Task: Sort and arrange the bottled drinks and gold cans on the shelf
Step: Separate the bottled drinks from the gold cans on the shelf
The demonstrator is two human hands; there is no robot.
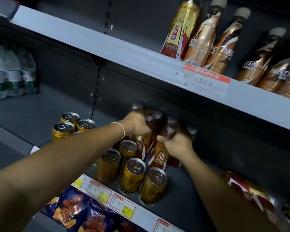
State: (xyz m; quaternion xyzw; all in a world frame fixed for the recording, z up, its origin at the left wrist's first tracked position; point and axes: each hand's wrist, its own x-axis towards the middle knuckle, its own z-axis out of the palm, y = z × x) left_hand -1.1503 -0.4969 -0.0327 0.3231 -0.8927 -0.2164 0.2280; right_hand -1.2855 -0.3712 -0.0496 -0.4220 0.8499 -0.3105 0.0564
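On the middle shelf (182, 195) stands a cluster of gold-and-red bottled drinks (159, 158) under the upper shelf's edge. My left hand (137, 123) grips the neck of one bottle at the back of the cluster. My right hand (176, 143) grips the neck of a front bottle with a red and gold label. Several gold cans (134, 176) stand in front of the bottles near the shelf edge. Three more gold cans (69, 126) stand further left.
The upper shelf (107, 47) carries one tall gold bottle (181, 30) and several copper coffee bottles (224, 46). Water bottles (10, 72) stand at the far left. Blue snack bags (77, 213) lie on the shelf below. Red and gold packs (251, 195) sit at the right.
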